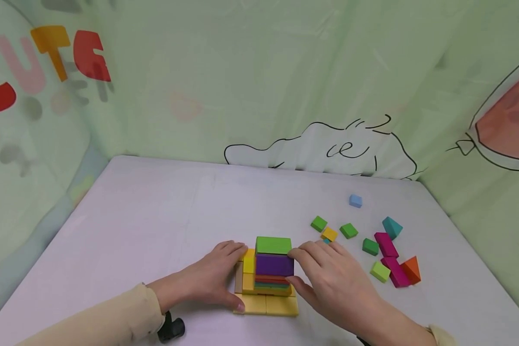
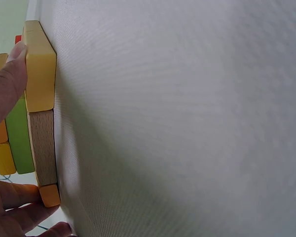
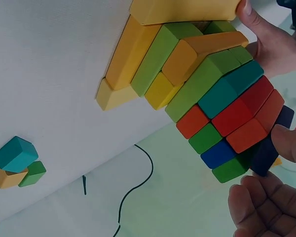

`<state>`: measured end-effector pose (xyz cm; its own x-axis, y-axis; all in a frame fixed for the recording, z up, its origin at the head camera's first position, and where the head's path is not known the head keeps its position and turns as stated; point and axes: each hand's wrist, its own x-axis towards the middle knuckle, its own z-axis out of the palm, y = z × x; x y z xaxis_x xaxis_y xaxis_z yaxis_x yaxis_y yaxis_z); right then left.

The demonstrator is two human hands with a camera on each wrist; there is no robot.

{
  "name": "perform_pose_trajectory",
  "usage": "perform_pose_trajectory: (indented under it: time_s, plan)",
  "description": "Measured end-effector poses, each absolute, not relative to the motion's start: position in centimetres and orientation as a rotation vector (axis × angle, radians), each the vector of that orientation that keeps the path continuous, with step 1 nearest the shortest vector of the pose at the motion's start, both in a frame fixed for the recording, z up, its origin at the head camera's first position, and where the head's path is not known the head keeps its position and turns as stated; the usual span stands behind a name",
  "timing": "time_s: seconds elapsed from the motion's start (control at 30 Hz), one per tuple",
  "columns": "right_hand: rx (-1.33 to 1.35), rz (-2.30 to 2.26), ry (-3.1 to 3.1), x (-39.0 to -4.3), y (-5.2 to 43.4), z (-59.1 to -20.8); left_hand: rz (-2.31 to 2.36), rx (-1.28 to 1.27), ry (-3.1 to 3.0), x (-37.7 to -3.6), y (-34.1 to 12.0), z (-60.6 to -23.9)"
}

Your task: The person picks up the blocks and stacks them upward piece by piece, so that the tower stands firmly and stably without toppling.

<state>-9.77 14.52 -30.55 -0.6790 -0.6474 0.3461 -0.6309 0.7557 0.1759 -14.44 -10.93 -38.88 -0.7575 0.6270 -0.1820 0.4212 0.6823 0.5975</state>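
A stepped stack of coloured wooden blocks (image 1: pixel 265 304) stands on the table, wide and yellow at its base. My left hand (image 1: pixel 218 274) grips the left side of the base, thumb on the front yellow block (image 2: pixel 41 79) and fingers at the far end, by a small orange block (image 2: pixel 50 195). Near the top, my right hand (image 1: pixel 335 274) pinches a purple block (image 1: pixel 274 265), which looks dark blue in the right wrist view. A green block (image 1: pixel 273 245) shows above it. Red, teal and green layers lie lower, with a red block (image 3: pixel 237 114) among them.
Loose blocks lie to the right: a light blue block (image 1: pixel 355 201), several green ones, magenta blocks (image 1: pixel 387 245), an orange triangular block (image 1: pixel 411 270) and a teal triangular block (image 1: pixel 391 227). A black object (image 1: pixel 171 328) sits by my left wrist. Printed fabric (image 1: pixel 259 86) hangs behind the table.
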Motion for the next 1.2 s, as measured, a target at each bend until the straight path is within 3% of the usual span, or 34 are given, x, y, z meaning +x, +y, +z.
perform_pose_trajectory:
  time_s: [0.67, 1.2]
  plan:
    - [1.007, 0.441, -2.947, -13.0, 13.5, -30.8, 0.782, 0.802, 2.497, -14.4, -11.0, -38.9]
    - [0.989, 0.492, -3.021, -13.3, 13.5, -30.8, 0.764, 0.799, 2.503, -14.5, -11.0, -38.8]
